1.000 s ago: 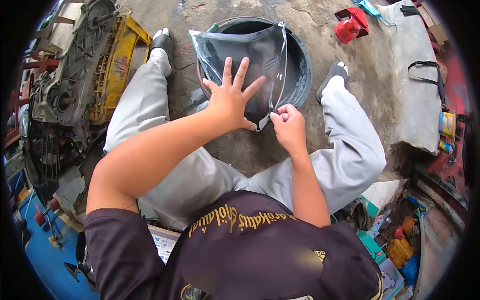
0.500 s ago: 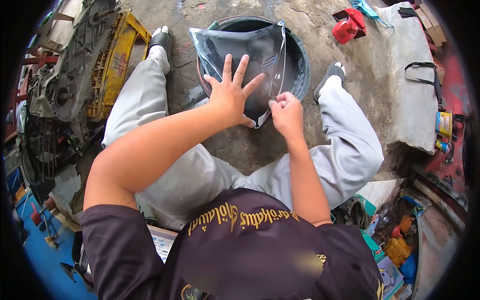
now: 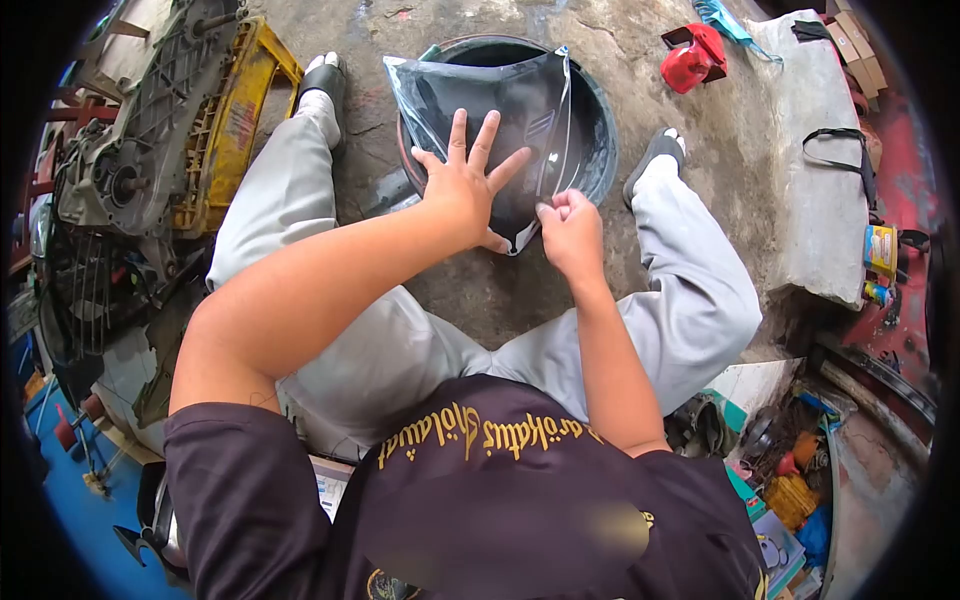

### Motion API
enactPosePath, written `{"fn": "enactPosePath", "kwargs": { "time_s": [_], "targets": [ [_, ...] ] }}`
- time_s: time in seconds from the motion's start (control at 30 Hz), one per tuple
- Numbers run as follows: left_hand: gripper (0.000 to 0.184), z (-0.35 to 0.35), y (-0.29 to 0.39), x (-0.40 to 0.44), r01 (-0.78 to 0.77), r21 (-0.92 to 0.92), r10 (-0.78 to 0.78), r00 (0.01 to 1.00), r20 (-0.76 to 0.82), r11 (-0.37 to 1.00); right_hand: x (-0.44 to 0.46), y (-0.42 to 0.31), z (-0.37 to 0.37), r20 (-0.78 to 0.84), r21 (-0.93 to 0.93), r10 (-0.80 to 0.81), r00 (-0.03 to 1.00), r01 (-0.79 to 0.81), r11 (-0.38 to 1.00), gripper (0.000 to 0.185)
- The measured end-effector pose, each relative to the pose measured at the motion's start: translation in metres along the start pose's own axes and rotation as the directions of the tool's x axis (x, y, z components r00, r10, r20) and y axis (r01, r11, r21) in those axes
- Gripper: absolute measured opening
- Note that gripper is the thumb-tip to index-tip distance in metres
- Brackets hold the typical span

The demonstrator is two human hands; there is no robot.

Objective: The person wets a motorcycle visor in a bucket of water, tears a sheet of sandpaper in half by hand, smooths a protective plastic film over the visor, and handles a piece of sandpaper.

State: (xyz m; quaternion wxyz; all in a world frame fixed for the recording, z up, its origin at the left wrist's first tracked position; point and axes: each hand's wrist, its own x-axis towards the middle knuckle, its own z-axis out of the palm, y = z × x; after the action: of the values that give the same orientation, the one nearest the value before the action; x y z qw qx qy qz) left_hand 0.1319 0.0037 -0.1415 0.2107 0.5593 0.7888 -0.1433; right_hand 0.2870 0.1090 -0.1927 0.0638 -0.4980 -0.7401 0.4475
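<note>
A shiny, see-through shield-shaped panel (image 3: 520,95) lies across the mouth of a round black tub (image 3: 602,140) on the floor between my legs. Its pointed end faces me. My left hand (image 3: 462,195) is spread flat on the panel's lower left part, fingers apart and pointing away from me. At the panel's lower right edge is my right hand (image 3: 574,232), closed with thumb and fingertips pinched together. Whatever it may pinch there is too small to make out. Most of the tub's inside is covered by the panel.
Left of my legs stand a grey metal engine casing (image 3: 150,130) and a yellow frame (image 3: 232,120). A red plastic part (image 3: 693,62) lies on the floor at the upper right, beside a blue strip of cloth (image 3: 735,25). A concrete ledge (image 3: 815,220) runs along the right.
Both hands keep almost the same place on the panel. The view has shifted very slightly; nothing has been let go or taken up that I can see.
</note>
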Motion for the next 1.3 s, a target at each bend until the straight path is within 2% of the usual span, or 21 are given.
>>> {"fn": "enactPosePath", "kwargs": {
  "time_s": [0.03, 0.1, 0.3, 0.43, 0.5, 0.53, 0.63, 0.7, 0.77, 0.83, 0.9, 0.93, 0.97, 1.03, 1.07, 1.17, 1.23, 1.3],
  "targets": [
    [0.132, 0.001, 0.0, 0.001, 0.004, 0.0, -0.004, 1.0, -0.005, 1.0, 0.007, -0.002, 0.002, 0.0, 0.001, 0.001, 1.0, -0.001, 1.0, 0.018],
    [0.132, 0.002, 0.002, -0.001, 0.001, 0.003, -0.001, 1.0, -0.006, 1.0, 0.035, -0.008, 0.006, -0.061, -0.028, -0.109, 0.992, 0.107, 0.994, 0.019],
    [0.132, -0.002, 0.001, 0.0, 0.012, 0.03, -0.012, 1.0, 0.01, 0.999, 0.091, -0.011, 0.0, -0.071, -0.089, -0.108, 0.992, 0.102, 0.991, 0.024],
    [0.132, -0.003, 0.001, -0.001, 0.011, 0.042, -0.012, 1.0, 0.022, 0.999, 0.057, 0.009, 0.003, 0.052, -0.093, -0.076, 0.996, 0.081, 0.992, 0.023],
    [0.132, -0.004, 0.002, 0.0, 0.008, 0.047, -0.009, 1.0, 0.03, 0.999, 0.018, 0.008, -0.002, 0.044, -0.079, -0.076, 0.996, 0.079, 0.994, 0.022],
    [0.132, -0.004, 0.002, 0.0, 0.009, 0.049, -0.011, 0.999, 0.04, 0.999, 0.005, 0.004, -0.003, 0.042, -0.074, -0.021, 0.999, 0.024, 0.997, 0.02],
    [0.132, -0.006, 0.004, 0.001, 0.013, 0.075, -0.017, 0.998, 0.054, 0.997, 0.001, -0.009, -0.003, 0.001, -0.034, 0.003, 1.0, -0.003, 0.999, 0.019],
    [0.132, -0.008, 0.005, 0.001, 0.025, 0.091, -0.03, 0.998, 0.056, 0.996, 0.025, -0.008, 0.005, -0.042, -0.044, -0.04, 0.998, 0.038, 0.998, 0.019],
    [0.132, -0.011, 0.005, 0.001, 0.024, 0.083, -0.031, 0.996, 0.083, 0.996, 0.066, -0.007, 0.012, -0.17, -0.197, -0.252, 0.953, 0.217, 0.956, 0.021],
    [0.132, -0.012, 0.005, 0.0, 0.025, 0.098, -0.033, 0.996, 0.084, 0.995, 0.114, -0.015, 0.01, -0.185, -0.191, -0.181, 0.966, 0.145, 0.971, 0.022],
    [0.133, -0.013, 0.005, 0.0, 0.022, 0.079, -0.029, 0.995, 0.092, 0.997, 0.16, -0.019, 0.006, -0.119, -0.085, -0.08, 0.99, 0.07, 0.994, 0.022],
    [0.133, -0.012, 0.006, 0.0, 0.018, 0.089, -0.026, 0.996, 0.087, 0.996, 0.171, -0.029, 0.002, -0.081, -0.004, 0.011, 0.997, -0.012, 1.0, 0.022],
    [0.133, -0.011, 0.006, 0.0, 0.02, 0.087, -0.028, 0.996, 0.084, 0.996, 0.173, -0.033, -0.002, -0.091, 0.003, 0.009, 0.996, -0.009, 1.0, 0.022],
    [0.133, -0.015, 0.006, -0.002, 0.019, 0.088, -0.026, 0.997, 0.076, 0.996, 0.174, -0.042, -0.01, 0.021, 0.026, 0.112, 0.993, -0.113, 0.993, 0.022],
    [0.132, -0.016, 0.007, -0.002, 0.023, 0.087, -0.031, 0.995, 0.095, 0.996, 0.174, -0.033, -0.009, 0.019, 0.049, 0.045, 0.999, -0.046, 0.998, 0.022],
    [0.131, -0.018, 0.007, -0.002, 0.029, 0.063, -0.037, 0.991, 0.128, 0.998, 0.141, -0.006, -0.007, 0.133, 0.057, 0.014, 0.991, -0.022, 0.998, 0.022],
    [0.131, -0.013, 0.006, -0.002, 0.027, 0.059, -0.031, 0.996, 0.081, 0.998, 0.089, -0.008, -0.009, 0.229, 0.059, 0.134, 0.964, -0.151, 0.987, 0.022],
    [0.131, -0.013, 0.005, -0.002, 0.028, 0.059, -0.033, 0.996, 0.086, 0.998, 0.054, 0.011, 0.003, 0.106, -0.082, 0.018, 0.994, -0.01, 0.997, 0.022]
  ]
}}
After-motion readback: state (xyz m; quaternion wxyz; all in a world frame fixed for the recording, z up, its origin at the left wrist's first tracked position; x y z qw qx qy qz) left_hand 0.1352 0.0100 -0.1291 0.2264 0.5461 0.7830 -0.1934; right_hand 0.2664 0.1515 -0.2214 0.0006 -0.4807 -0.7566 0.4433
